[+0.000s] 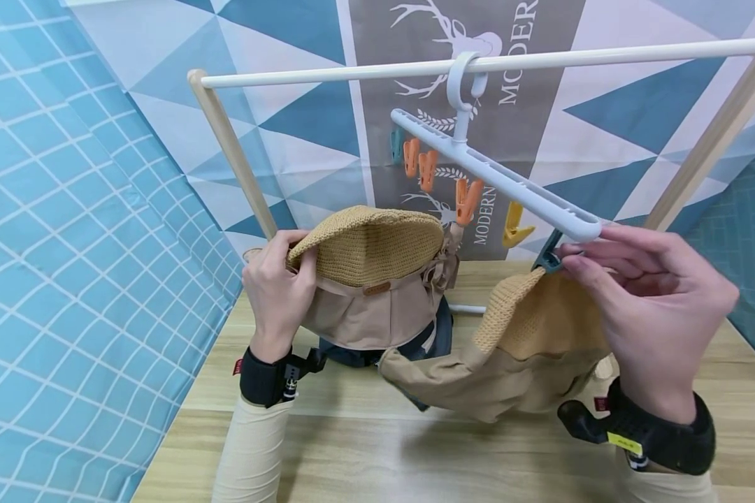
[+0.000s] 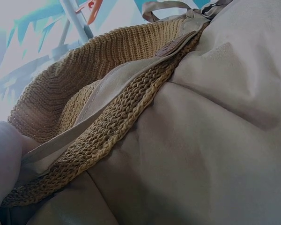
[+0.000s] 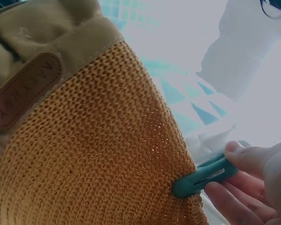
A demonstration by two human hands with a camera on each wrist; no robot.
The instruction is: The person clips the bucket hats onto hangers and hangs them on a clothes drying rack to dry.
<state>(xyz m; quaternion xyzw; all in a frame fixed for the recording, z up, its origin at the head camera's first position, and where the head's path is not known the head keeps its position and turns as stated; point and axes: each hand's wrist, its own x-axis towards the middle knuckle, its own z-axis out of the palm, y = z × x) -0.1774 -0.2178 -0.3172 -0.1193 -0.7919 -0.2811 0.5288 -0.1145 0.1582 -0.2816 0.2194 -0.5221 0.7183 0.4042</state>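
Observation:
My left hand [image 1: 277, 279] pinches the woven straw brim of a beige sun hat [image 1: 365, 318], thumb on the inner side. In the left wrist view, the hat's [image 2: 215, 126] fabric fills much of the picture, with part of the hand at the left edge. My right hand [image 1: 667, 293] pinches a dark green clothespin [image 3: 208, 178] between thumb and fingers, under the near end of a pale blue hanger [image 1: 522, 188]. That clothespin bites the straw edge of a second, tan sun hat [image 1: 503, 384], which hangs below it. A brown label [image 3: 28, 89] shows on its band.
The hanger hooks over a white rail [image 1: 365, 72] on wooden posts. Orange clothespins [image 1: 468, 201], a yellow clothespin [image 1: 514, 225] and a teal one [image 1: 397, 145] dangle from it. Dark blue fabric [image 1: 346, 355] lies behind the left hat on the wooden table [image 1: 352, 447].

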